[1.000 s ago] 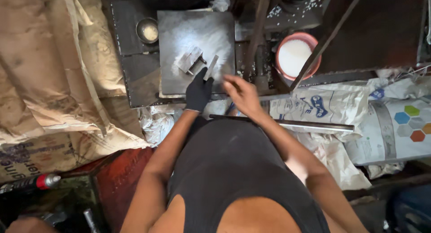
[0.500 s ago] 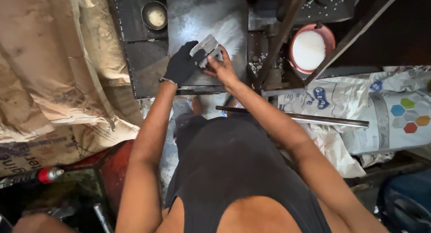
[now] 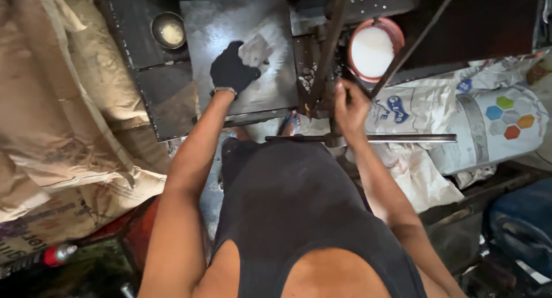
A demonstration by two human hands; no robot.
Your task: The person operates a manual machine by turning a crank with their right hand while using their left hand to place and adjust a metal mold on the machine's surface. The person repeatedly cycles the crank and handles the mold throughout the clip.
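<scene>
Hands working at the metal plate

Bar (image 3: 368,139) is lying crosswise just in front of the person's body, nearest of all. Right hand (image 3: 349,107) is wrapping its bare fingers tight around the upright rod (image 3: 329,51) just above that bar, gripping it firmly. Left hand (image 3: 231,72), wearing a dark glove, is pressing down further out on the metal plate (image 3: 241,51), fingers narrowed onto a pale flat piece (image 3: 256,50) lying near the plate's middle, white dust smearing around it. Beyond the right hand, a red bowl (image 3: 372,48) of white powder is sitting. At the far left, a small metal cup (image 3: 168,29) is resting beside the plate.
</scene>
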